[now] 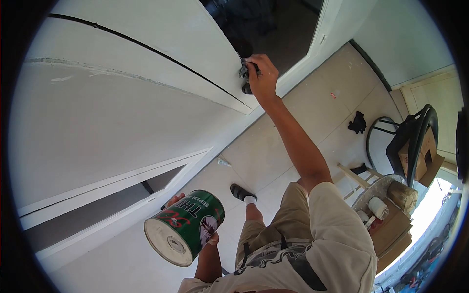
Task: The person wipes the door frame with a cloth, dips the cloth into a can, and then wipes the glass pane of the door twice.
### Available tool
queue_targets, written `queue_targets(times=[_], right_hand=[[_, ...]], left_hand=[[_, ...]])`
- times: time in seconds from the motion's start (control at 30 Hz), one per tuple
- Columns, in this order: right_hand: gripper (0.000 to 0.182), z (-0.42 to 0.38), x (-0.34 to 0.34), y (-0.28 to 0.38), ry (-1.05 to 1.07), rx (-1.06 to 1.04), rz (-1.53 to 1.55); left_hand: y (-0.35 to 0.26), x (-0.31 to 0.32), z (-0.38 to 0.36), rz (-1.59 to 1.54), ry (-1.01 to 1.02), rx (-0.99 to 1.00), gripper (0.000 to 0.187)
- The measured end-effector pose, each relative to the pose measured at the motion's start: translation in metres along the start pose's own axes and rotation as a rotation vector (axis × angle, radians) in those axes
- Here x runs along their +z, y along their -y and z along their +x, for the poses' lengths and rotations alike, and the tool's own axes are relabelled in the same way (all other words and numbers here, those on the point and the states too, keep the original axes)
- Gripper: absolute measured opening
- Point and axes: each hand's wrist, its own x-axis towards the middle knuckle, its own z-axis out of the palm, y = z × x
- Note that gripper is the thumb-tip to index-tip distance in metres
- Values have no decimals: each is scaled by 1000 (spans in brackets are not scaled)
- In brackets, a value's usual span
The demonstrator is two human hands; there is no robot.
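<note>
A large green can (188,224) with a pale round end lies tilted in my left hand (213,240), whose fingers wrap round its sides and are partly hidden behind it. My right hand (264,73) reaches up to the edge of a white door (205,53), its fingers pinched on a crumpled grey cloth (243,69). That cloth presses against the door edge, just above a dark round knob (246,89).
A dark opening (278,29) lies beyond the door edge. On the tiled floor (312,102) are a black glove (357,122) and a small tube (223,161). At right stand a black chair (413,141) and a stool holding cans and cardboard (391,227).
</note>
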Motion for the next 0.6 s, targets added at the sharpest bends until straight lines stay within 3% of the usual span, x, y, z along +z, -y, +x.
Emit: queue_targets(times=[0.1,0.17,0.27,0.43,0.6], right_hand=[[17,30,6,21,5,-60,8],[16,55,14,49,-52,-161,123],[16,45,15,35,-51,-141,119],[16,-24,-1,-37,15,-37,15],[17,-6,-1,-13,-18,-66,-38]], left_hand=[[-12,3,-1,-270,-54,-110,54],[-40,21,18,-255,-63,-115,55],[-64,60,62,-219,-106,-52,65],[-109,106,130,-151,-186,56,95],[-164,142,189,-51,-251,133,132]])
